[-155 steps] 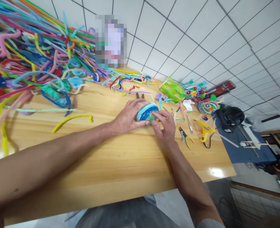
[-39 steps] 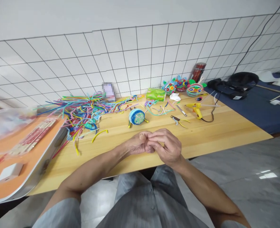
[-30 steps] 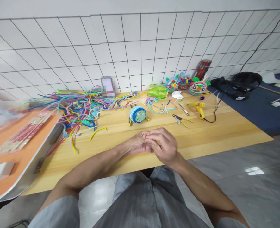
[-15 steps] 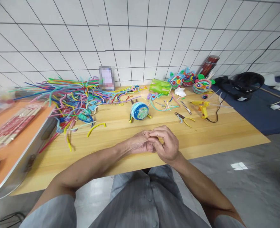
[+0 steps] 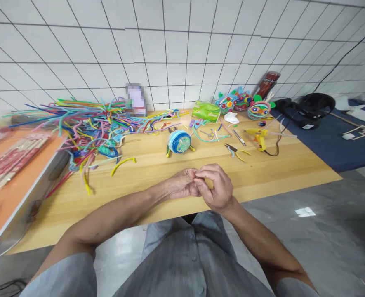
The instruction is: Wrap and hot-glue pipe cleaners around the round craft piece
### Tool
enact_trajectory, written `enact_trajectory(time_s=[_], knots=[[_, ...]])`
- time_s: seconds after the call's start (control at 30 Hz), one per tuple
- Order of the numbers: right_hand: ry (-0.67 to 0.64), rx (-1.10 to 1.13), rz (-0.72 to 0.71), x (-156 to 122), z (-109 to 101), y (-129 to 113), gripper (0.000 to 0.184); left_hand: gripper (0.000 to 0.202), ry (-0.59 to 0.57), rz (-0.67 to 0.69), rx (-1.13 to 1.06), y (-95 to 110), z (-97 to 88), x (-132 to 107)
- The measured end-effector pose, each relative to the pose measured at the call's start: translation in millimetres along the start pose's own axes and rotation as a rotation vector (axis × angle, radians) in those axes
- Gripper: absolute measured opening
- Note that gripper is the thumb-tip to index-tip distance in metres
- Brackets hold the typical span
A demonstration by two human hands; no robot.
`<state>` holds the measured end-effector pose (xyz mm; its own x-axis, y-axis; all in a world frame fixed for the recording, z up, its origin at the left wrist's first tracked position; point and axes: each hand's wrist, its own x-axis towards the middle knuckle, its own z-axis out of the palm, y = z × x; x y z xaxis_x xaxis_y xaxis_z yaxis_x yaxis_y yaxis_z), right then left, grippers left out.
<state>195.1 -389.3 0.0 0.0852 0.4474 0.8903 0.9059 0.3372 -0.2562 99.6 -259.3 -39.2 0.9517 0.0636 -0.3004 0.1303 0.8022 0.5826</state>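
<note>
My left hand and my right hand meet over the front part of the wooden table. The right thumb and forefinger pinch at the fingers of the left hand, which are curled. Whatever lies between the fingertips, if anything, is hidden or too small to make out. Just beyond the hands a round blue, white and green pipe-cleaner craft stands on short yellow-tipped legs, touched by neither hand. A bent yellow pipe cleaner lies to the left of it.
At the back left is a heap of coloured pipe cleaners. Pliers, a utility knife and a yellow glue gun lie at right. Behind are a green tissue pack, finished crafts and a red flask. An orange board borders the left.
The view has shifted slightly, so the table's contents appear a little further left and higher. My hands stay together in nearly the same pose, with the fingertips moving only slightly.
</note>
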Motion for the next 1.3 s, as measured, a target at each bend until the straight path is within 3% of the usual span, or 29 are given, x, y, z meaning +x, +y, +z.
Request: enact_trajectory(time_s=[0.17,0.33,0.73,0.93,1.07,1.3], knots=[[0.02,-0.08,-0.009,7,0,-7,0.027,0.063,-0.062,0.072,0.08,2,2.8,1],[0.02,-0.136,0.003,9,1,-7,0.026,0.062,-0.05,0.129,0.114,-1,0.5,3],[-0.002,0.028,0.211,-2,2,-1,0.019,0.074,-0.036,0.08,0.141,-5,-5.9,5],[-0.029,0.012,0.122,3,0,-5,0.024,0.073,-0.039,0.08,0.137,-3,-4.6,5],[-0.034,-0.009,0.151,5,2,-6,0.023,0.07,-0.037,0.082,0.15,-3,-6.3,6],[-0.096,0.139,0.316,4,-3,-7,0.017,0.073,-0.065,0.072,0.197,-1,-5.8,5]])
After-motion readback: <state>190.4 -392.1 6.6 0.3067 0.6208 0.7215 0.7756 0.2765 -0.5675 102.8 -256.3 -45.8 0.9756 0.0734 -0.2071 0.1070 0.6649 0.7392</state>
